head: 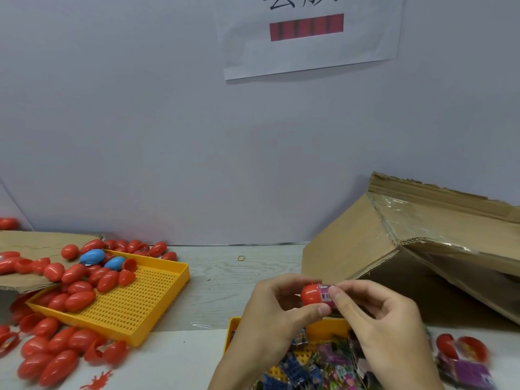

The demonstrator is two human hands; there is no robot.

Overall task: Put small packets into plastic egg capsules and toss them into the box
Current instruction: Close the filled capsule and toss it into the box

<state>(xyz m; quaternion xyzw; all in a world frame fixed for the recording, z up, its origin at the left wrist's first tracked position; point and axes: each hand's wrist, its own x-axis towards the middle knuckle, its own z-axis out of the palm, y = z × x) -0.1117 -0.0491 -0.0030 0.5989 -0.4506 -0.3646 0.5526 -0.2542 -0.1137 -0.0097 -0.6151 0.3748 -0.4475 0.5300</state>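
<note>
Left hand [277, 308] grips a red egg half [310, 294], thumb under, fingers curled over the top. Right hand [374, 313] pinches a pink packet [326, 293] and feeds it into the half's open mouth; packet is partly in, its barcode end sticks out. All held above the near yellow tray [323, 327], which holds loose packets [334, 367]. The other egg half isn't visible in either hand.

Risks: packet looks about as wide as the opening, so a fold left sticking out would likely jam the rim and keep the egg from closing. Pushing too hard could pop the half out of the left grip; it would drop into the packet pile. Glossy shell, easy to slip.

Box [394, 249] sits tilted at right behind the hands, opening facing them. An egg not snapped shut could split on the toss and spill its packet. A short throw would land on the table [225, 280].

Spare eggs [76, 277] heap on the left tray [157, 299], well apart.
</note>
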